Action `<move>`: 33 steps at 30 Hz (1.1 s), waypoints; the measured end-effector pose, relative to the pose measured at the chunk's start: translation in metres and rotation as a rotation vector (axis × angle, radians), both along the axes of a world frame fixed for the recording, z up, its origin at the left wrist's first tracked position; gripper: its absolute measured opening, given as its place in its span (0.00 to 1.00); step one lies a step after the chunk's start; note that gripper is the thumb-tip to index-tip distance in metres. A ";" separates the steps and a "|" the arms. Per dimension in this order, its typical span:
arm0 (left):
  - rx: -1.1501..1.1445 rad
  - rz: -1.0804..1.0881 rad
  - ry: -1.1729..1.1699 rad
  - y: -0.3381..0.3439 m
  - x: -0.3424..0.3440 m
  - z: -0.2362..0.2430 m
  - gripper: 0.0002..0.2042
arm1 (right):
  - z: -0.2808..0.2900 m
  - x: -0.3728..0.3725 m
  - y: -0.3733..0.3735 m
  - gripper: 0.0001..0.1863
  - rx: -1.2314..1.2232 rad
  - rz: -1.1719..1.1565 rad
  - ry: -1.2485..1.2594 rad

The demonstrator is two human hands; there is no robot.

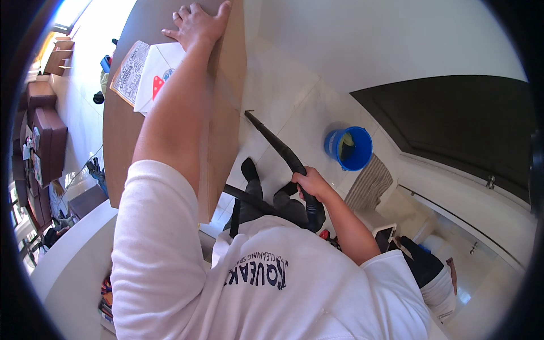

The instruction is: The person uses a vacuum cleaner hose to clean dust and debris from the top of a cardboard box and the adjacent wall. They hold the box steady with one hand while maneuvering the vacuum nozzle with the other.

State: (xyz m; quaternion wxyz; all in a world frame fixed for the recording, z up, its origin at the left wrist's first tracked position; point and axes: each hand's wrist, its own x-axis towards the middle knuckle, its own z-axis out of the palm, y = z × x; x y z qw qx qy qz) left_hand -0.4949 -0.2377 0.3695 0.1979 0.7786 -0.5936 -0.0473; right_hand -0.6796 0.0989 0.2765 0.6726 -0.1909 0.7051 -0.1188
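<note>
Along the right edge of the wooden countertop (122,144), toward its far end, the left hand (198,25) is laid palm down, with its fingers well spread and its thumb reaching out at that edge; nothing is seen to be held by it. Nearer the left edge of the countertop, a white envelope (158,65) marked with a red dotted shape is partly hidden behind the left forearm, and a printed sheet (130,73) is partly covered by the envelope.

To the right of the counter, a black vacuum tube (275,140) is held by the right hand (311,184), whose fingers are closed around it. The tube is slanted away toward the side of the counter and is ended by a narrow tip (249,114); whether the tiled floor (283,79) is touched by the tip cannot be told.

Farther right on the floor, a blue bucket (332,143) is seen with a yellow-green cloth (347,144) inside it. Just beside the bucket, a striped mat (369,184) is spread. At the lower right, another person (436,277) is seen, dressed in a white top and black trousers.
</note>
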 end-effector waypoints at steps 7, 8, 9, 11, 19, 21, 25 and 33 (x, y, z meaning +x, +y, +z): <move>-0.277 -0.145 0.039 -0.004 0.012 -0.020 0.19 | 0.008 -0.009 0.044 0.13 -0.001 0.111 -0.043; -0.318 -0.275 -0.047 0.003 0.010 -0.021 0.18 | 0.002 -0.012 0.055 0.14 -0.011 0.146 -0.062; -0.359 -0.403 -0.134 0.011 0.008 -0.021 0.17 | -0.003 -0.015 0.063 0.14 -0.014 0.151 -0.066; -0.365 -0.530 -0.199 0.031 0.003 -0.015 0.16 | -0.006 -0.020 0.073 0.14 -0.013 0.168 -0.078; -0.444 -0.369 -0.185 0.089 0.036 -0.043 0.16 | 0.002 -0.028 0.079 0.12 -0.040 0.161 -0.080; -0.407 -0.262 -0.138 0.105 0.048 -0.042 0.18 | 0.001 -0.037 0.079 0.12 -0.050 0.112 -0.061; -0.427 -0.199 -0.045 0.133 0.061 -0.043 0.23 | -0.007 -0.050 0.074 0.11 -0.056 0.062 -0.038; -0.437 -0.087 0.068 0.144 0.064 -0.046 0.28 | -0.018 -0.051 0.048 0.11 -0.146 -0.047 0.032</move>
